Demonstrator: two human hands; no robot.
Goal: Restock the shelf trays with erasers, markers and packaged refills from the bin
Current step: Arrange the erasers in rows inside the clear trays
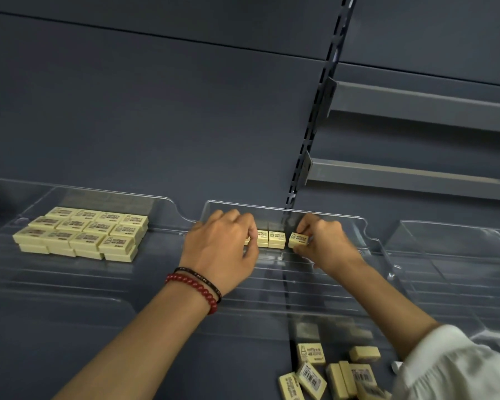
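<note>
The dark grey metal shelf (214,370) carries three clear plastic trays side by side. The left tray (0,269) holds pale yellow block erasers (81,233) packed in rows, two high. The middle tray (300,284) has a short row of the same erasers (276,239) at its back. The right tray (459,255) sits just beside it. Loose erasers (338,373) lie jumbled at the bottom right.

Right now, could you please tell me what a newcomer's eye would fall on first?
Two hands meet in the middle clear tray: the right hand pinches a cream eraser beside a short row, whose other end the left hand curls round. Stacked erasers sit in the left tray.
</note>
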